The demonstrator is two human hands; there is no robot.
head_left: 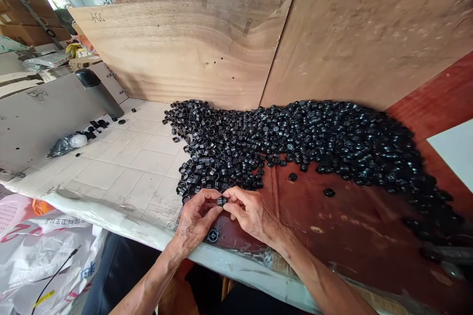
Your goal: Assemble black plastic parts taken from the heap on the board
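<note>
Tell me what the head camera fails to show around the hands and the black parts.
Head view:
The black part between the left hand and right hand: fingers cover most of it.
The pile of black parts: top pieces hide lower ones; its right end is dark and blurred.
The white woven sack: cut off by the bottom-left edge.
</note>
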